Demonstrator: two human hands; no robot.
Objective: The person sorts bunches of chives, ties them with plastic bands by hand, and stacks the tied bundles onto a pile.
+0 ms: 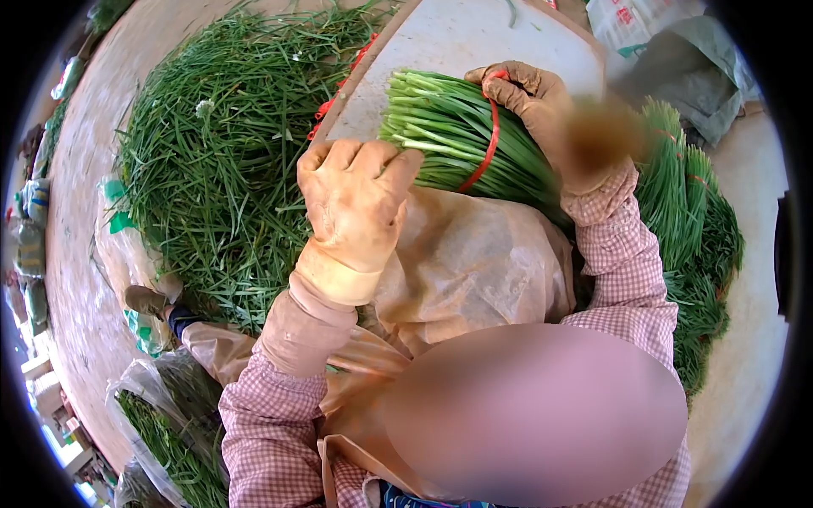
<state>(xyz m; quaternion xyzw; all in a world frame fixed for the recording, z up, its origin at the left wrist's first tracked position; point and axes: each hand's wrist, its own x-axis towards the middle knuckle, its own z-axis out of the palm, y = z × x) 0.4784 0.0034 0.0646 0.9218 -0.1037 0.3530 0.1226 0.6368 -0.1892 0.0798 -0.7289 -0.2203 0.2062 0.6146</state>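
A bunch of green chives [440, 140] lies across the pale board in front of me, with its light cut ends to the left. Around its middle runs a red band [489, 148]. My right hand [542, 110], in a soiled glove, is closed with finger and thumb on the band at the bunch's upper side. My left hand [351, 190], in a tan rubber glove, is curled into a fist beside the cut ends. Whatever lies inside that fist is hidden. Part of the right wrist is blurred.
Loose chives form a large heap [212, 161] at left. Several banded bunches [690, 195] stand at right. More red bands [322, 110] hang along the edge of the board [389, 51]. A brownish plastic apron [483, 254] covers my lap. Bagged greens [165, 432] lie lower left.
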